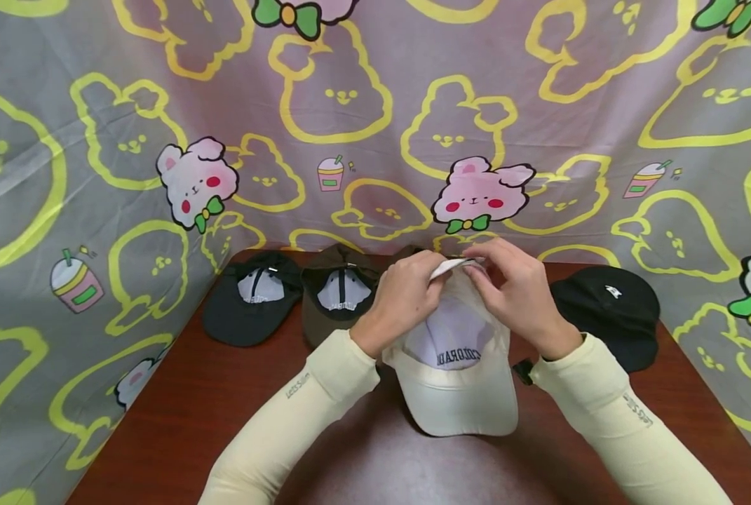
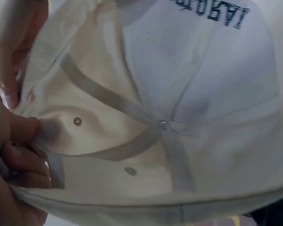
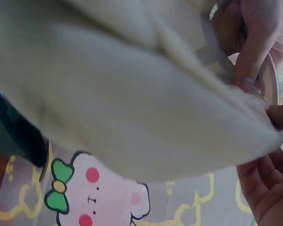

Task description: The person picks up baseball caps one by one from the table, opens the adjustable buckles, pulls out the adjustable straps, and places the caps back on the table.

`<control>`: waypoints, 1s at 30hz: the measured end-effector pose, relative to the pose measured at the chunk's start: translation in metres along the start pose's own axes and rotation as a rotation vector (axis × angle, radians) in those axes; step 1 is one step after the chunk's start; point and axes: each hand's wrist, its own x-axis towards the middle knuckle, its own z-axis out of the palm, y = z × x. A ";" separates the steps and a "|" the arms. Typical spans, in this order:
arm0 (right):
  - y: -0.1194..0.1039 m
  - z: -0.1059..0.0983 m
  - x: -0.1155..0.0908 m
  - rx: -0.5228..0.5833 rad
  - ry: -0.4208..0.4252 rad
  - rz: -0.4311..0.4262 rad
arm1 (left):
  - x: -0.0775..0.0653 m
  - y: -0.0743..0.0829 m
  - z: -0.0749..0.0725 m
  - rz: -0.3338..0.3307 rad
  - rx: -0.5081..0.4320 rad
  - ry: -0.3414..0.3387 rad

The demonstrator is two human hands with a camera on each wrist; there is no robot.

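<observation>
A cream baseball cap [image 1: 457, 410] hangs between the two hands, brim down, its inside facing the head camera. Dark lettering shows reversed on the pale lining of its front panel [image 1: 456, 337]. My left hand [image 1: 407, 298] pinches one side of the cap's back edge, by the strap. On the other side, my right hand [image 1: 520, 294] holds the strap end between thumb and fingers. In the left wrist view, seam tape [image 2: 104, 96] and eyelets are visible inside the crown. The outer cream fabric [image 3: 132, 108] fills much of the right wrist view.
Along the back of the brown table [image 1: 160, 428] lie a black cap [image 1: 242, 326] and a dark brown cap [image 1: 318, 319], both with linings showing. A further dark cap is mostly hidden behind the hands. At right sits a black cap [image 1: 609, 315] with a small white emblem. Patterned cloth [image 1: 362, 84] hangs around the table.
</observation>
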 end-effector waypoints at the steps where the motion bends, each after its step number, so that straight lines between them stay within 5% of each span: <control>1: 0.001 0.000 0.000 -0.004 -0.009 -0.012 | 0.001 0.001 0.000 -0.003 0.010 0.001; 6: 0.003 -0.003 0.003 -0.062 -0.073 -0.071 | 0.003 0.007 -0.002 -0.023 0.041 -0.024; 15: -0.003 -0.017 0.005 -0.159 -0.307 -0.061 | 0.006 0.017 -0.007 -0.005 0.027 -0.069; 22: -0.006 -0.041 0.013 -0.228 -0.309 -0.156 | 0.003 0.012 -0.010 0.092 -0.100 -0.053; 30: -0.005 -0.079 0.019 -0.166 -0.286 -0.143 | -0.008 -0.016 -0.018 0.187 -0.302 -0.071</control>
